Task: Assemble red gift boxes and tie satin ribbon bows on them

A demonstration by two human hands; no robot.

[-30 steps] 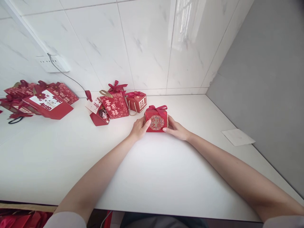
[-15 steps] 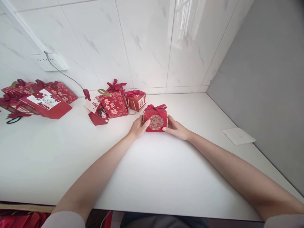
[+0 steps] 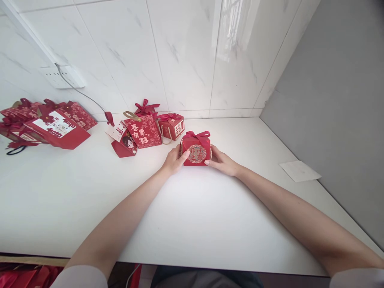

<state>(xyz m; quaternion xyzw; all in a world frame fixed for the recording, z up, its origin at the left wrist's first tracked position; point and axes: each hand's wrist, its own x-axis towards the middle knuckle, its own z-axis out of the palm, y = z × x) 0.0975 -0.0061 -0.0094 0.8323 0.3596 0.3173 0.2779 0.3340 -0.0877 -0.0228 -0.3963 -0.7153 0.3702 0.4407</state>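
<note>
A small red gift box (image 3: 196,154) with a round patterned emblem on its front, a red ribbon bow on top and twisted cord at its sides stands upright on the white table (image 3: 192,224). My left hand (image 3: 175,160) grips its left side, thumb on the front face. On the opposite side my right hand (image 3: 223,161) holds it too, thumb at the lower right corner of the front. The other fingers of both hands are partly hidden behind the box. Just behind and left stands another red box (image 3: 171,127) with a ribbon bow.
Left of my hands are a red box with white lettering (image 3: 145,132) and a red box with a cartoon figure (image 3: 123,140). More red boxes (image 3: 60,130) crowd the far left. A grey cable (image 3: 79,92) hangs from the wall socket (image 3: 62,77). White paper (image 3: 300,171) lies at right.
The view has shifted very slightly. Both hands keep the same hold on the red gift box.
</note>
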